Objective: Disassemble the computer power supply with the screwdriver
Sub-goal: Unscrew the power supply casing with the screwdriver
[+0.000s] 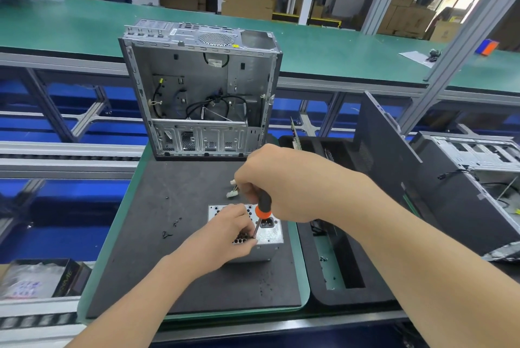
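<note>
on the black foam mat (168, 235), right hand (281, 184) clenched round the black-and-orange-handled screwdriver (263, 207), shaft angled down onto the silver perforated metal power supply box (271, 238). left hand (225, 232) resting on that box, fingertips pinching the shaft low down. behind, open grey steel computer case (199, 88) upright.

The silver power supply (270, 236) stands on the dark mat (168, 263), perforated face up (black socket (267, 224) in it). The black-and-orange screwdriver (263, 207) stands near-upright, tip on that face.
</note>
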Tool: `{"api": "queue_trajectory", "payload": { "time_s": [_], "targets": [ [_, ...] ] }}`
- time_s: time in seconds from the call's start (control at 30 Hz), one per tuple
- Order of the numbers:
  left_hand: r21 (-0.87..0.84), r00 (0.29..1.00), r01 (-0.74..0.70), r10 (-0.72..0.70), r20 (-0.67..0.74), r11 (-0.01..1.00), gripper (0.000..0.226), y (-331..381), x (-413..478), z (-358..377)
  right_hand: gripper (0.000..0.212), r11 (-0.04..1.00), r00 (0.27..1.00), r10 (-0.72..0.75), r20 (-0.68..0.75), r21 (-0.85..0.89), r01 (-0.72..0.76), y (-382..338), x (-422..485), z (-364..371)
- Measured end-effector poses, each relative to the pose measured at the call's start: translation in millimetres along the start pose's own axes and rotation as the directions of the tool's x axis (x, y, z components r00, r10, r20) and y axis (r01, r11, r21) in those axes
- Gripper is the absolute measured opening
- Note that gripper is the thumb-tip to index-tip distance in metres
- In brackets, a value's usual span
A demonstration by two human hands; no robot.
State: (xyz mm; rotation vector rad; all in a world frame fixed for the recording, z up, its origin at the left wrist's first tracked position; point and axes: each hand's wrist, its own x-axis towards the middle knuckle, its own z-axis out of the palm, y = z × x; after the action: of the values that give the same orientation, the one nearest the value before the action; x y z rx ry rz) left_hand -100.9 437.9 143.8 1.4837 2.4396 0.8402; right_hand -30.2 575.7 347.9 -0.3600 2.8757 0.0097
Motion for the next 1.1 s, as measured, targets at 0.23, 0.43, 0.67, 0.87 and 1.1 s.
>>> {"api": "queue_trajectory", "payload": {
  "time_s": [0.23,0.43,0.67,0.87,1.1],
  "targets": [
    [0.083,0.998,-0.055,0.055,-0.003,0.995,0.026,1,6,4,0.031,1.0,1.0,0.022,0.01,0.021,-0.023,1,8,3],
    [-0.046,0.998,-0.065,0.066,0.025,0.997,0.025,-7,-2,-3,0.026,0.998,0.999,0.039,-0.012,0.054,-0.038,-2,2,2],
    [-0.41,0.999,-0.009,-0.005,-0.033,0.912,0.017,4,-5,-18,0.02,0.998,1.0,0.027,0.006,0.054,-0.027,-8,3,2],
    [-0.397,0.995,0.0,-0.039,-0.091,0.918,0.016,10,-3,-15,0.054,0.969,0.954,0.239,-0.183,-0.016,-0.246,-12,4,9],
    [-0.49,0.993,0.044,-0.094,-0.077,0.87,0.016,5,-1,-14,0.012,0.984,0.977,0.177,-0.122,0.03,-0.175,-13,1,6]
  ]
}}
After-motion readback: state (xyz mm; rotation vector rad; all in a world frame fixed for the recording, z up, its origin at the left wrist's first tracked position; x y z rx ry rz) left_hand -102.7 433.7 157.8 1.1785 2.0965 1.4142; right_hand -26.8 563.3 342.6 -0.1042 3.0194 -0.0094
